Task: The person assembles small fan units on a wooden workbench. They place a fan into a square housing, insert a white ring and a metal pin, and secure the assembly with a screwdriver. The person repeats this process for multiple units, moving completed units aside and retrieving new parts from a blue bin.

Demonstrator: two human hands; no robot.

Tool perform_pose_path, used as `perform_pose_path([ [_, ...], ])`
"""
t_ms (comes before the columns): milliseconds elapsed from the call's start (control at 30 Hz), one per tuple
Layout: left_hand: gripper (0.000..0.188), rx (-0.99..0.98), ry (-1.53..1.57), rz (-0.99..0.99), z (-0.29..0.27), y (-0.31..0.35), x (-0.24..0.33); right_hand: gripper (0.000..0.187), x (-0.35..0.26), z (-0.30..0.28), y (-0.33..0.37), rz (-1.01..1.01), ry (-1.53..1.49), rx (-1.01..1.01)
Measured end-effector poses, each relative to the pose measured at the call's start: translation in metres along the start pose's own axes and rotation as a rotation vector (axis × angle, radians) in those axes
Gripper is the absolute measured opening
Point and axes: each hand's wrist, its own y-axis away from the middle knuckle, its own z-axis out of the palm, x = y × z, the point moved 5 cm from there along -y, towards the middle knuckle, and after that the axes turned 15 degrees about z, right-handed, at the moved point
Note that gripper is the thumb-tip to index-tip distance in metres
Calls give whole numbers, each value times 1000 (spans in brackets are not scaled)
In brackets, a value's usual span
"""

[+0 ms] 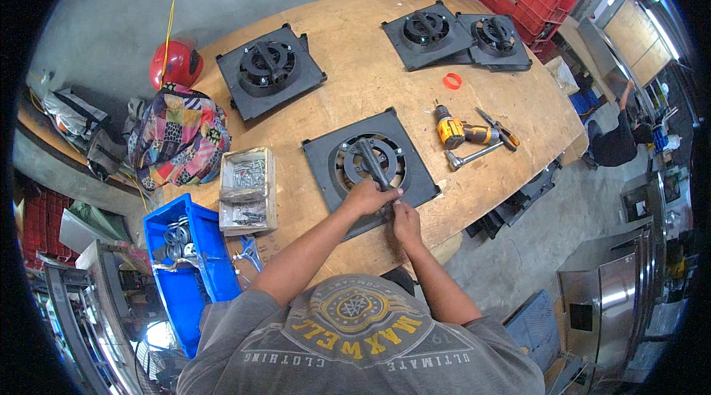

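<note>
A square black plate [415, 161] with a round ringed opening lies on the wooden table in front of me. A black bar [368, 160] runs from the middle of the opening toward me. My left hand [366, 197] is closed around the near end of this bar, over the plate's near edge. Just right of it, my right hand [406, 224] has its fingers pinched together close to the bar's end. Whatever the right fingers hold is too small or hidden to make out.
Right of the plate lie a yellow-black cordless drill [450, 128], pliers [498, 128], a ratchet wrench [474, 155] and a red ring [452, 81]. Similar black plates [244, 91] sit farther back. A wooden screw box [248, 191] and blue bin [189, 221] stand left. A person [618, 135] is at far right.
</note>
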Motion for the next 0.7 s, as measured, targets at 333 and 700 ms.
perform_pose_path([
  [333, 63, -8, 31, -8, -2, 3, 5, 30, 25, 10, -11, 66, -210, -36],
  [700, 62, -20, 1, -11, 5, -5, -12, 35, 11, 2, -4, -14, -98, 21],
])
